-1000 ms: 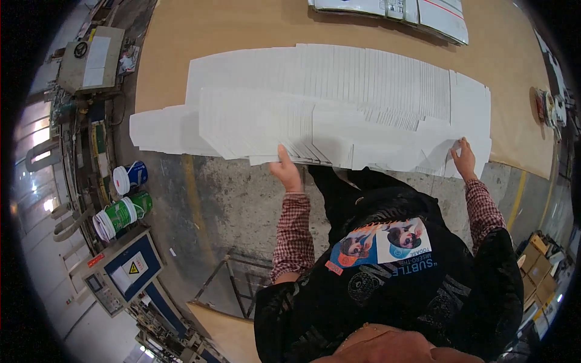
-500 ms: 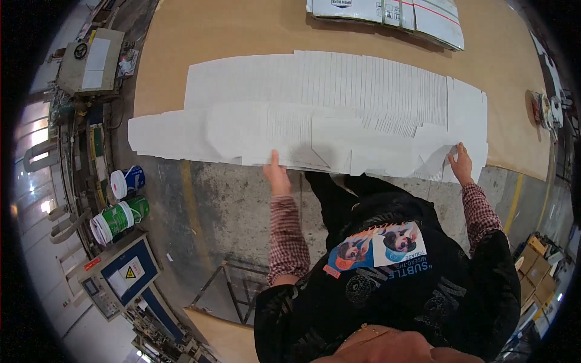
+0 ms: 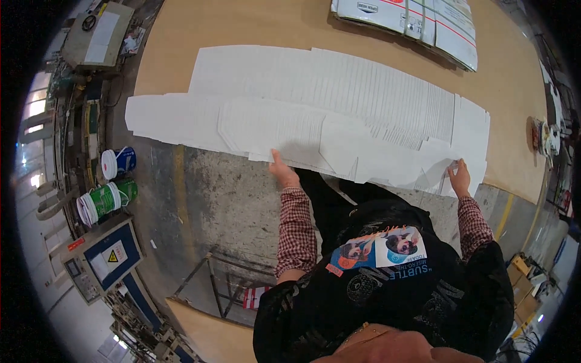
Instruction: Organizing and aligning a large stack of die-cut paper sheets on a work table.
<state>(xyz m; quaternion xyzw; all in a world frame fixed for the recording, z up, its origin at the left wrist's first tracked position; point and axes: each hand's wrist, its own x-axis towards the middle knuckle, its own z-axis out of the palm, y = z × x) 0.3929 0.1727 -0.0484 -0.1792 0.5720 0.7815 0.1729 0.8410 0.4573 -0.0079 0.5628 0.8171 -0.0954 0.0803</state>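
A long row of overlapping white cardboard blanks [image 3: 375,85] lies fanned across the tan table, their many edges showing as close parallel lines. Along the near side, flaps of the blanks reach over the table's front edge. My left hand [image 3: 284,171] holds this near edge left of the middle, thumb on top and the other fingers hidden underneath. Toward the right end, my right hand [image 3: 460,178] grips the near edge of the blanks, its thumb and fingers close together at the sheet.
A strapped bundle of white printed cardboard [image 3: 411,24] sits at the back of the tan table [image 3: 254,27]. On the floor at left are a blue-and-white bucket [image 3: 118,163] and a green-and-white bucket [image 3: 106,201], near a blue control cabinet [image 3: 112,257]. Boxes [image 3: 526,290] stand at far right.
The view has tilted slightly. More fanned edges show in the near layer of blanks, left of the middle. Both hands stay at the near edge.
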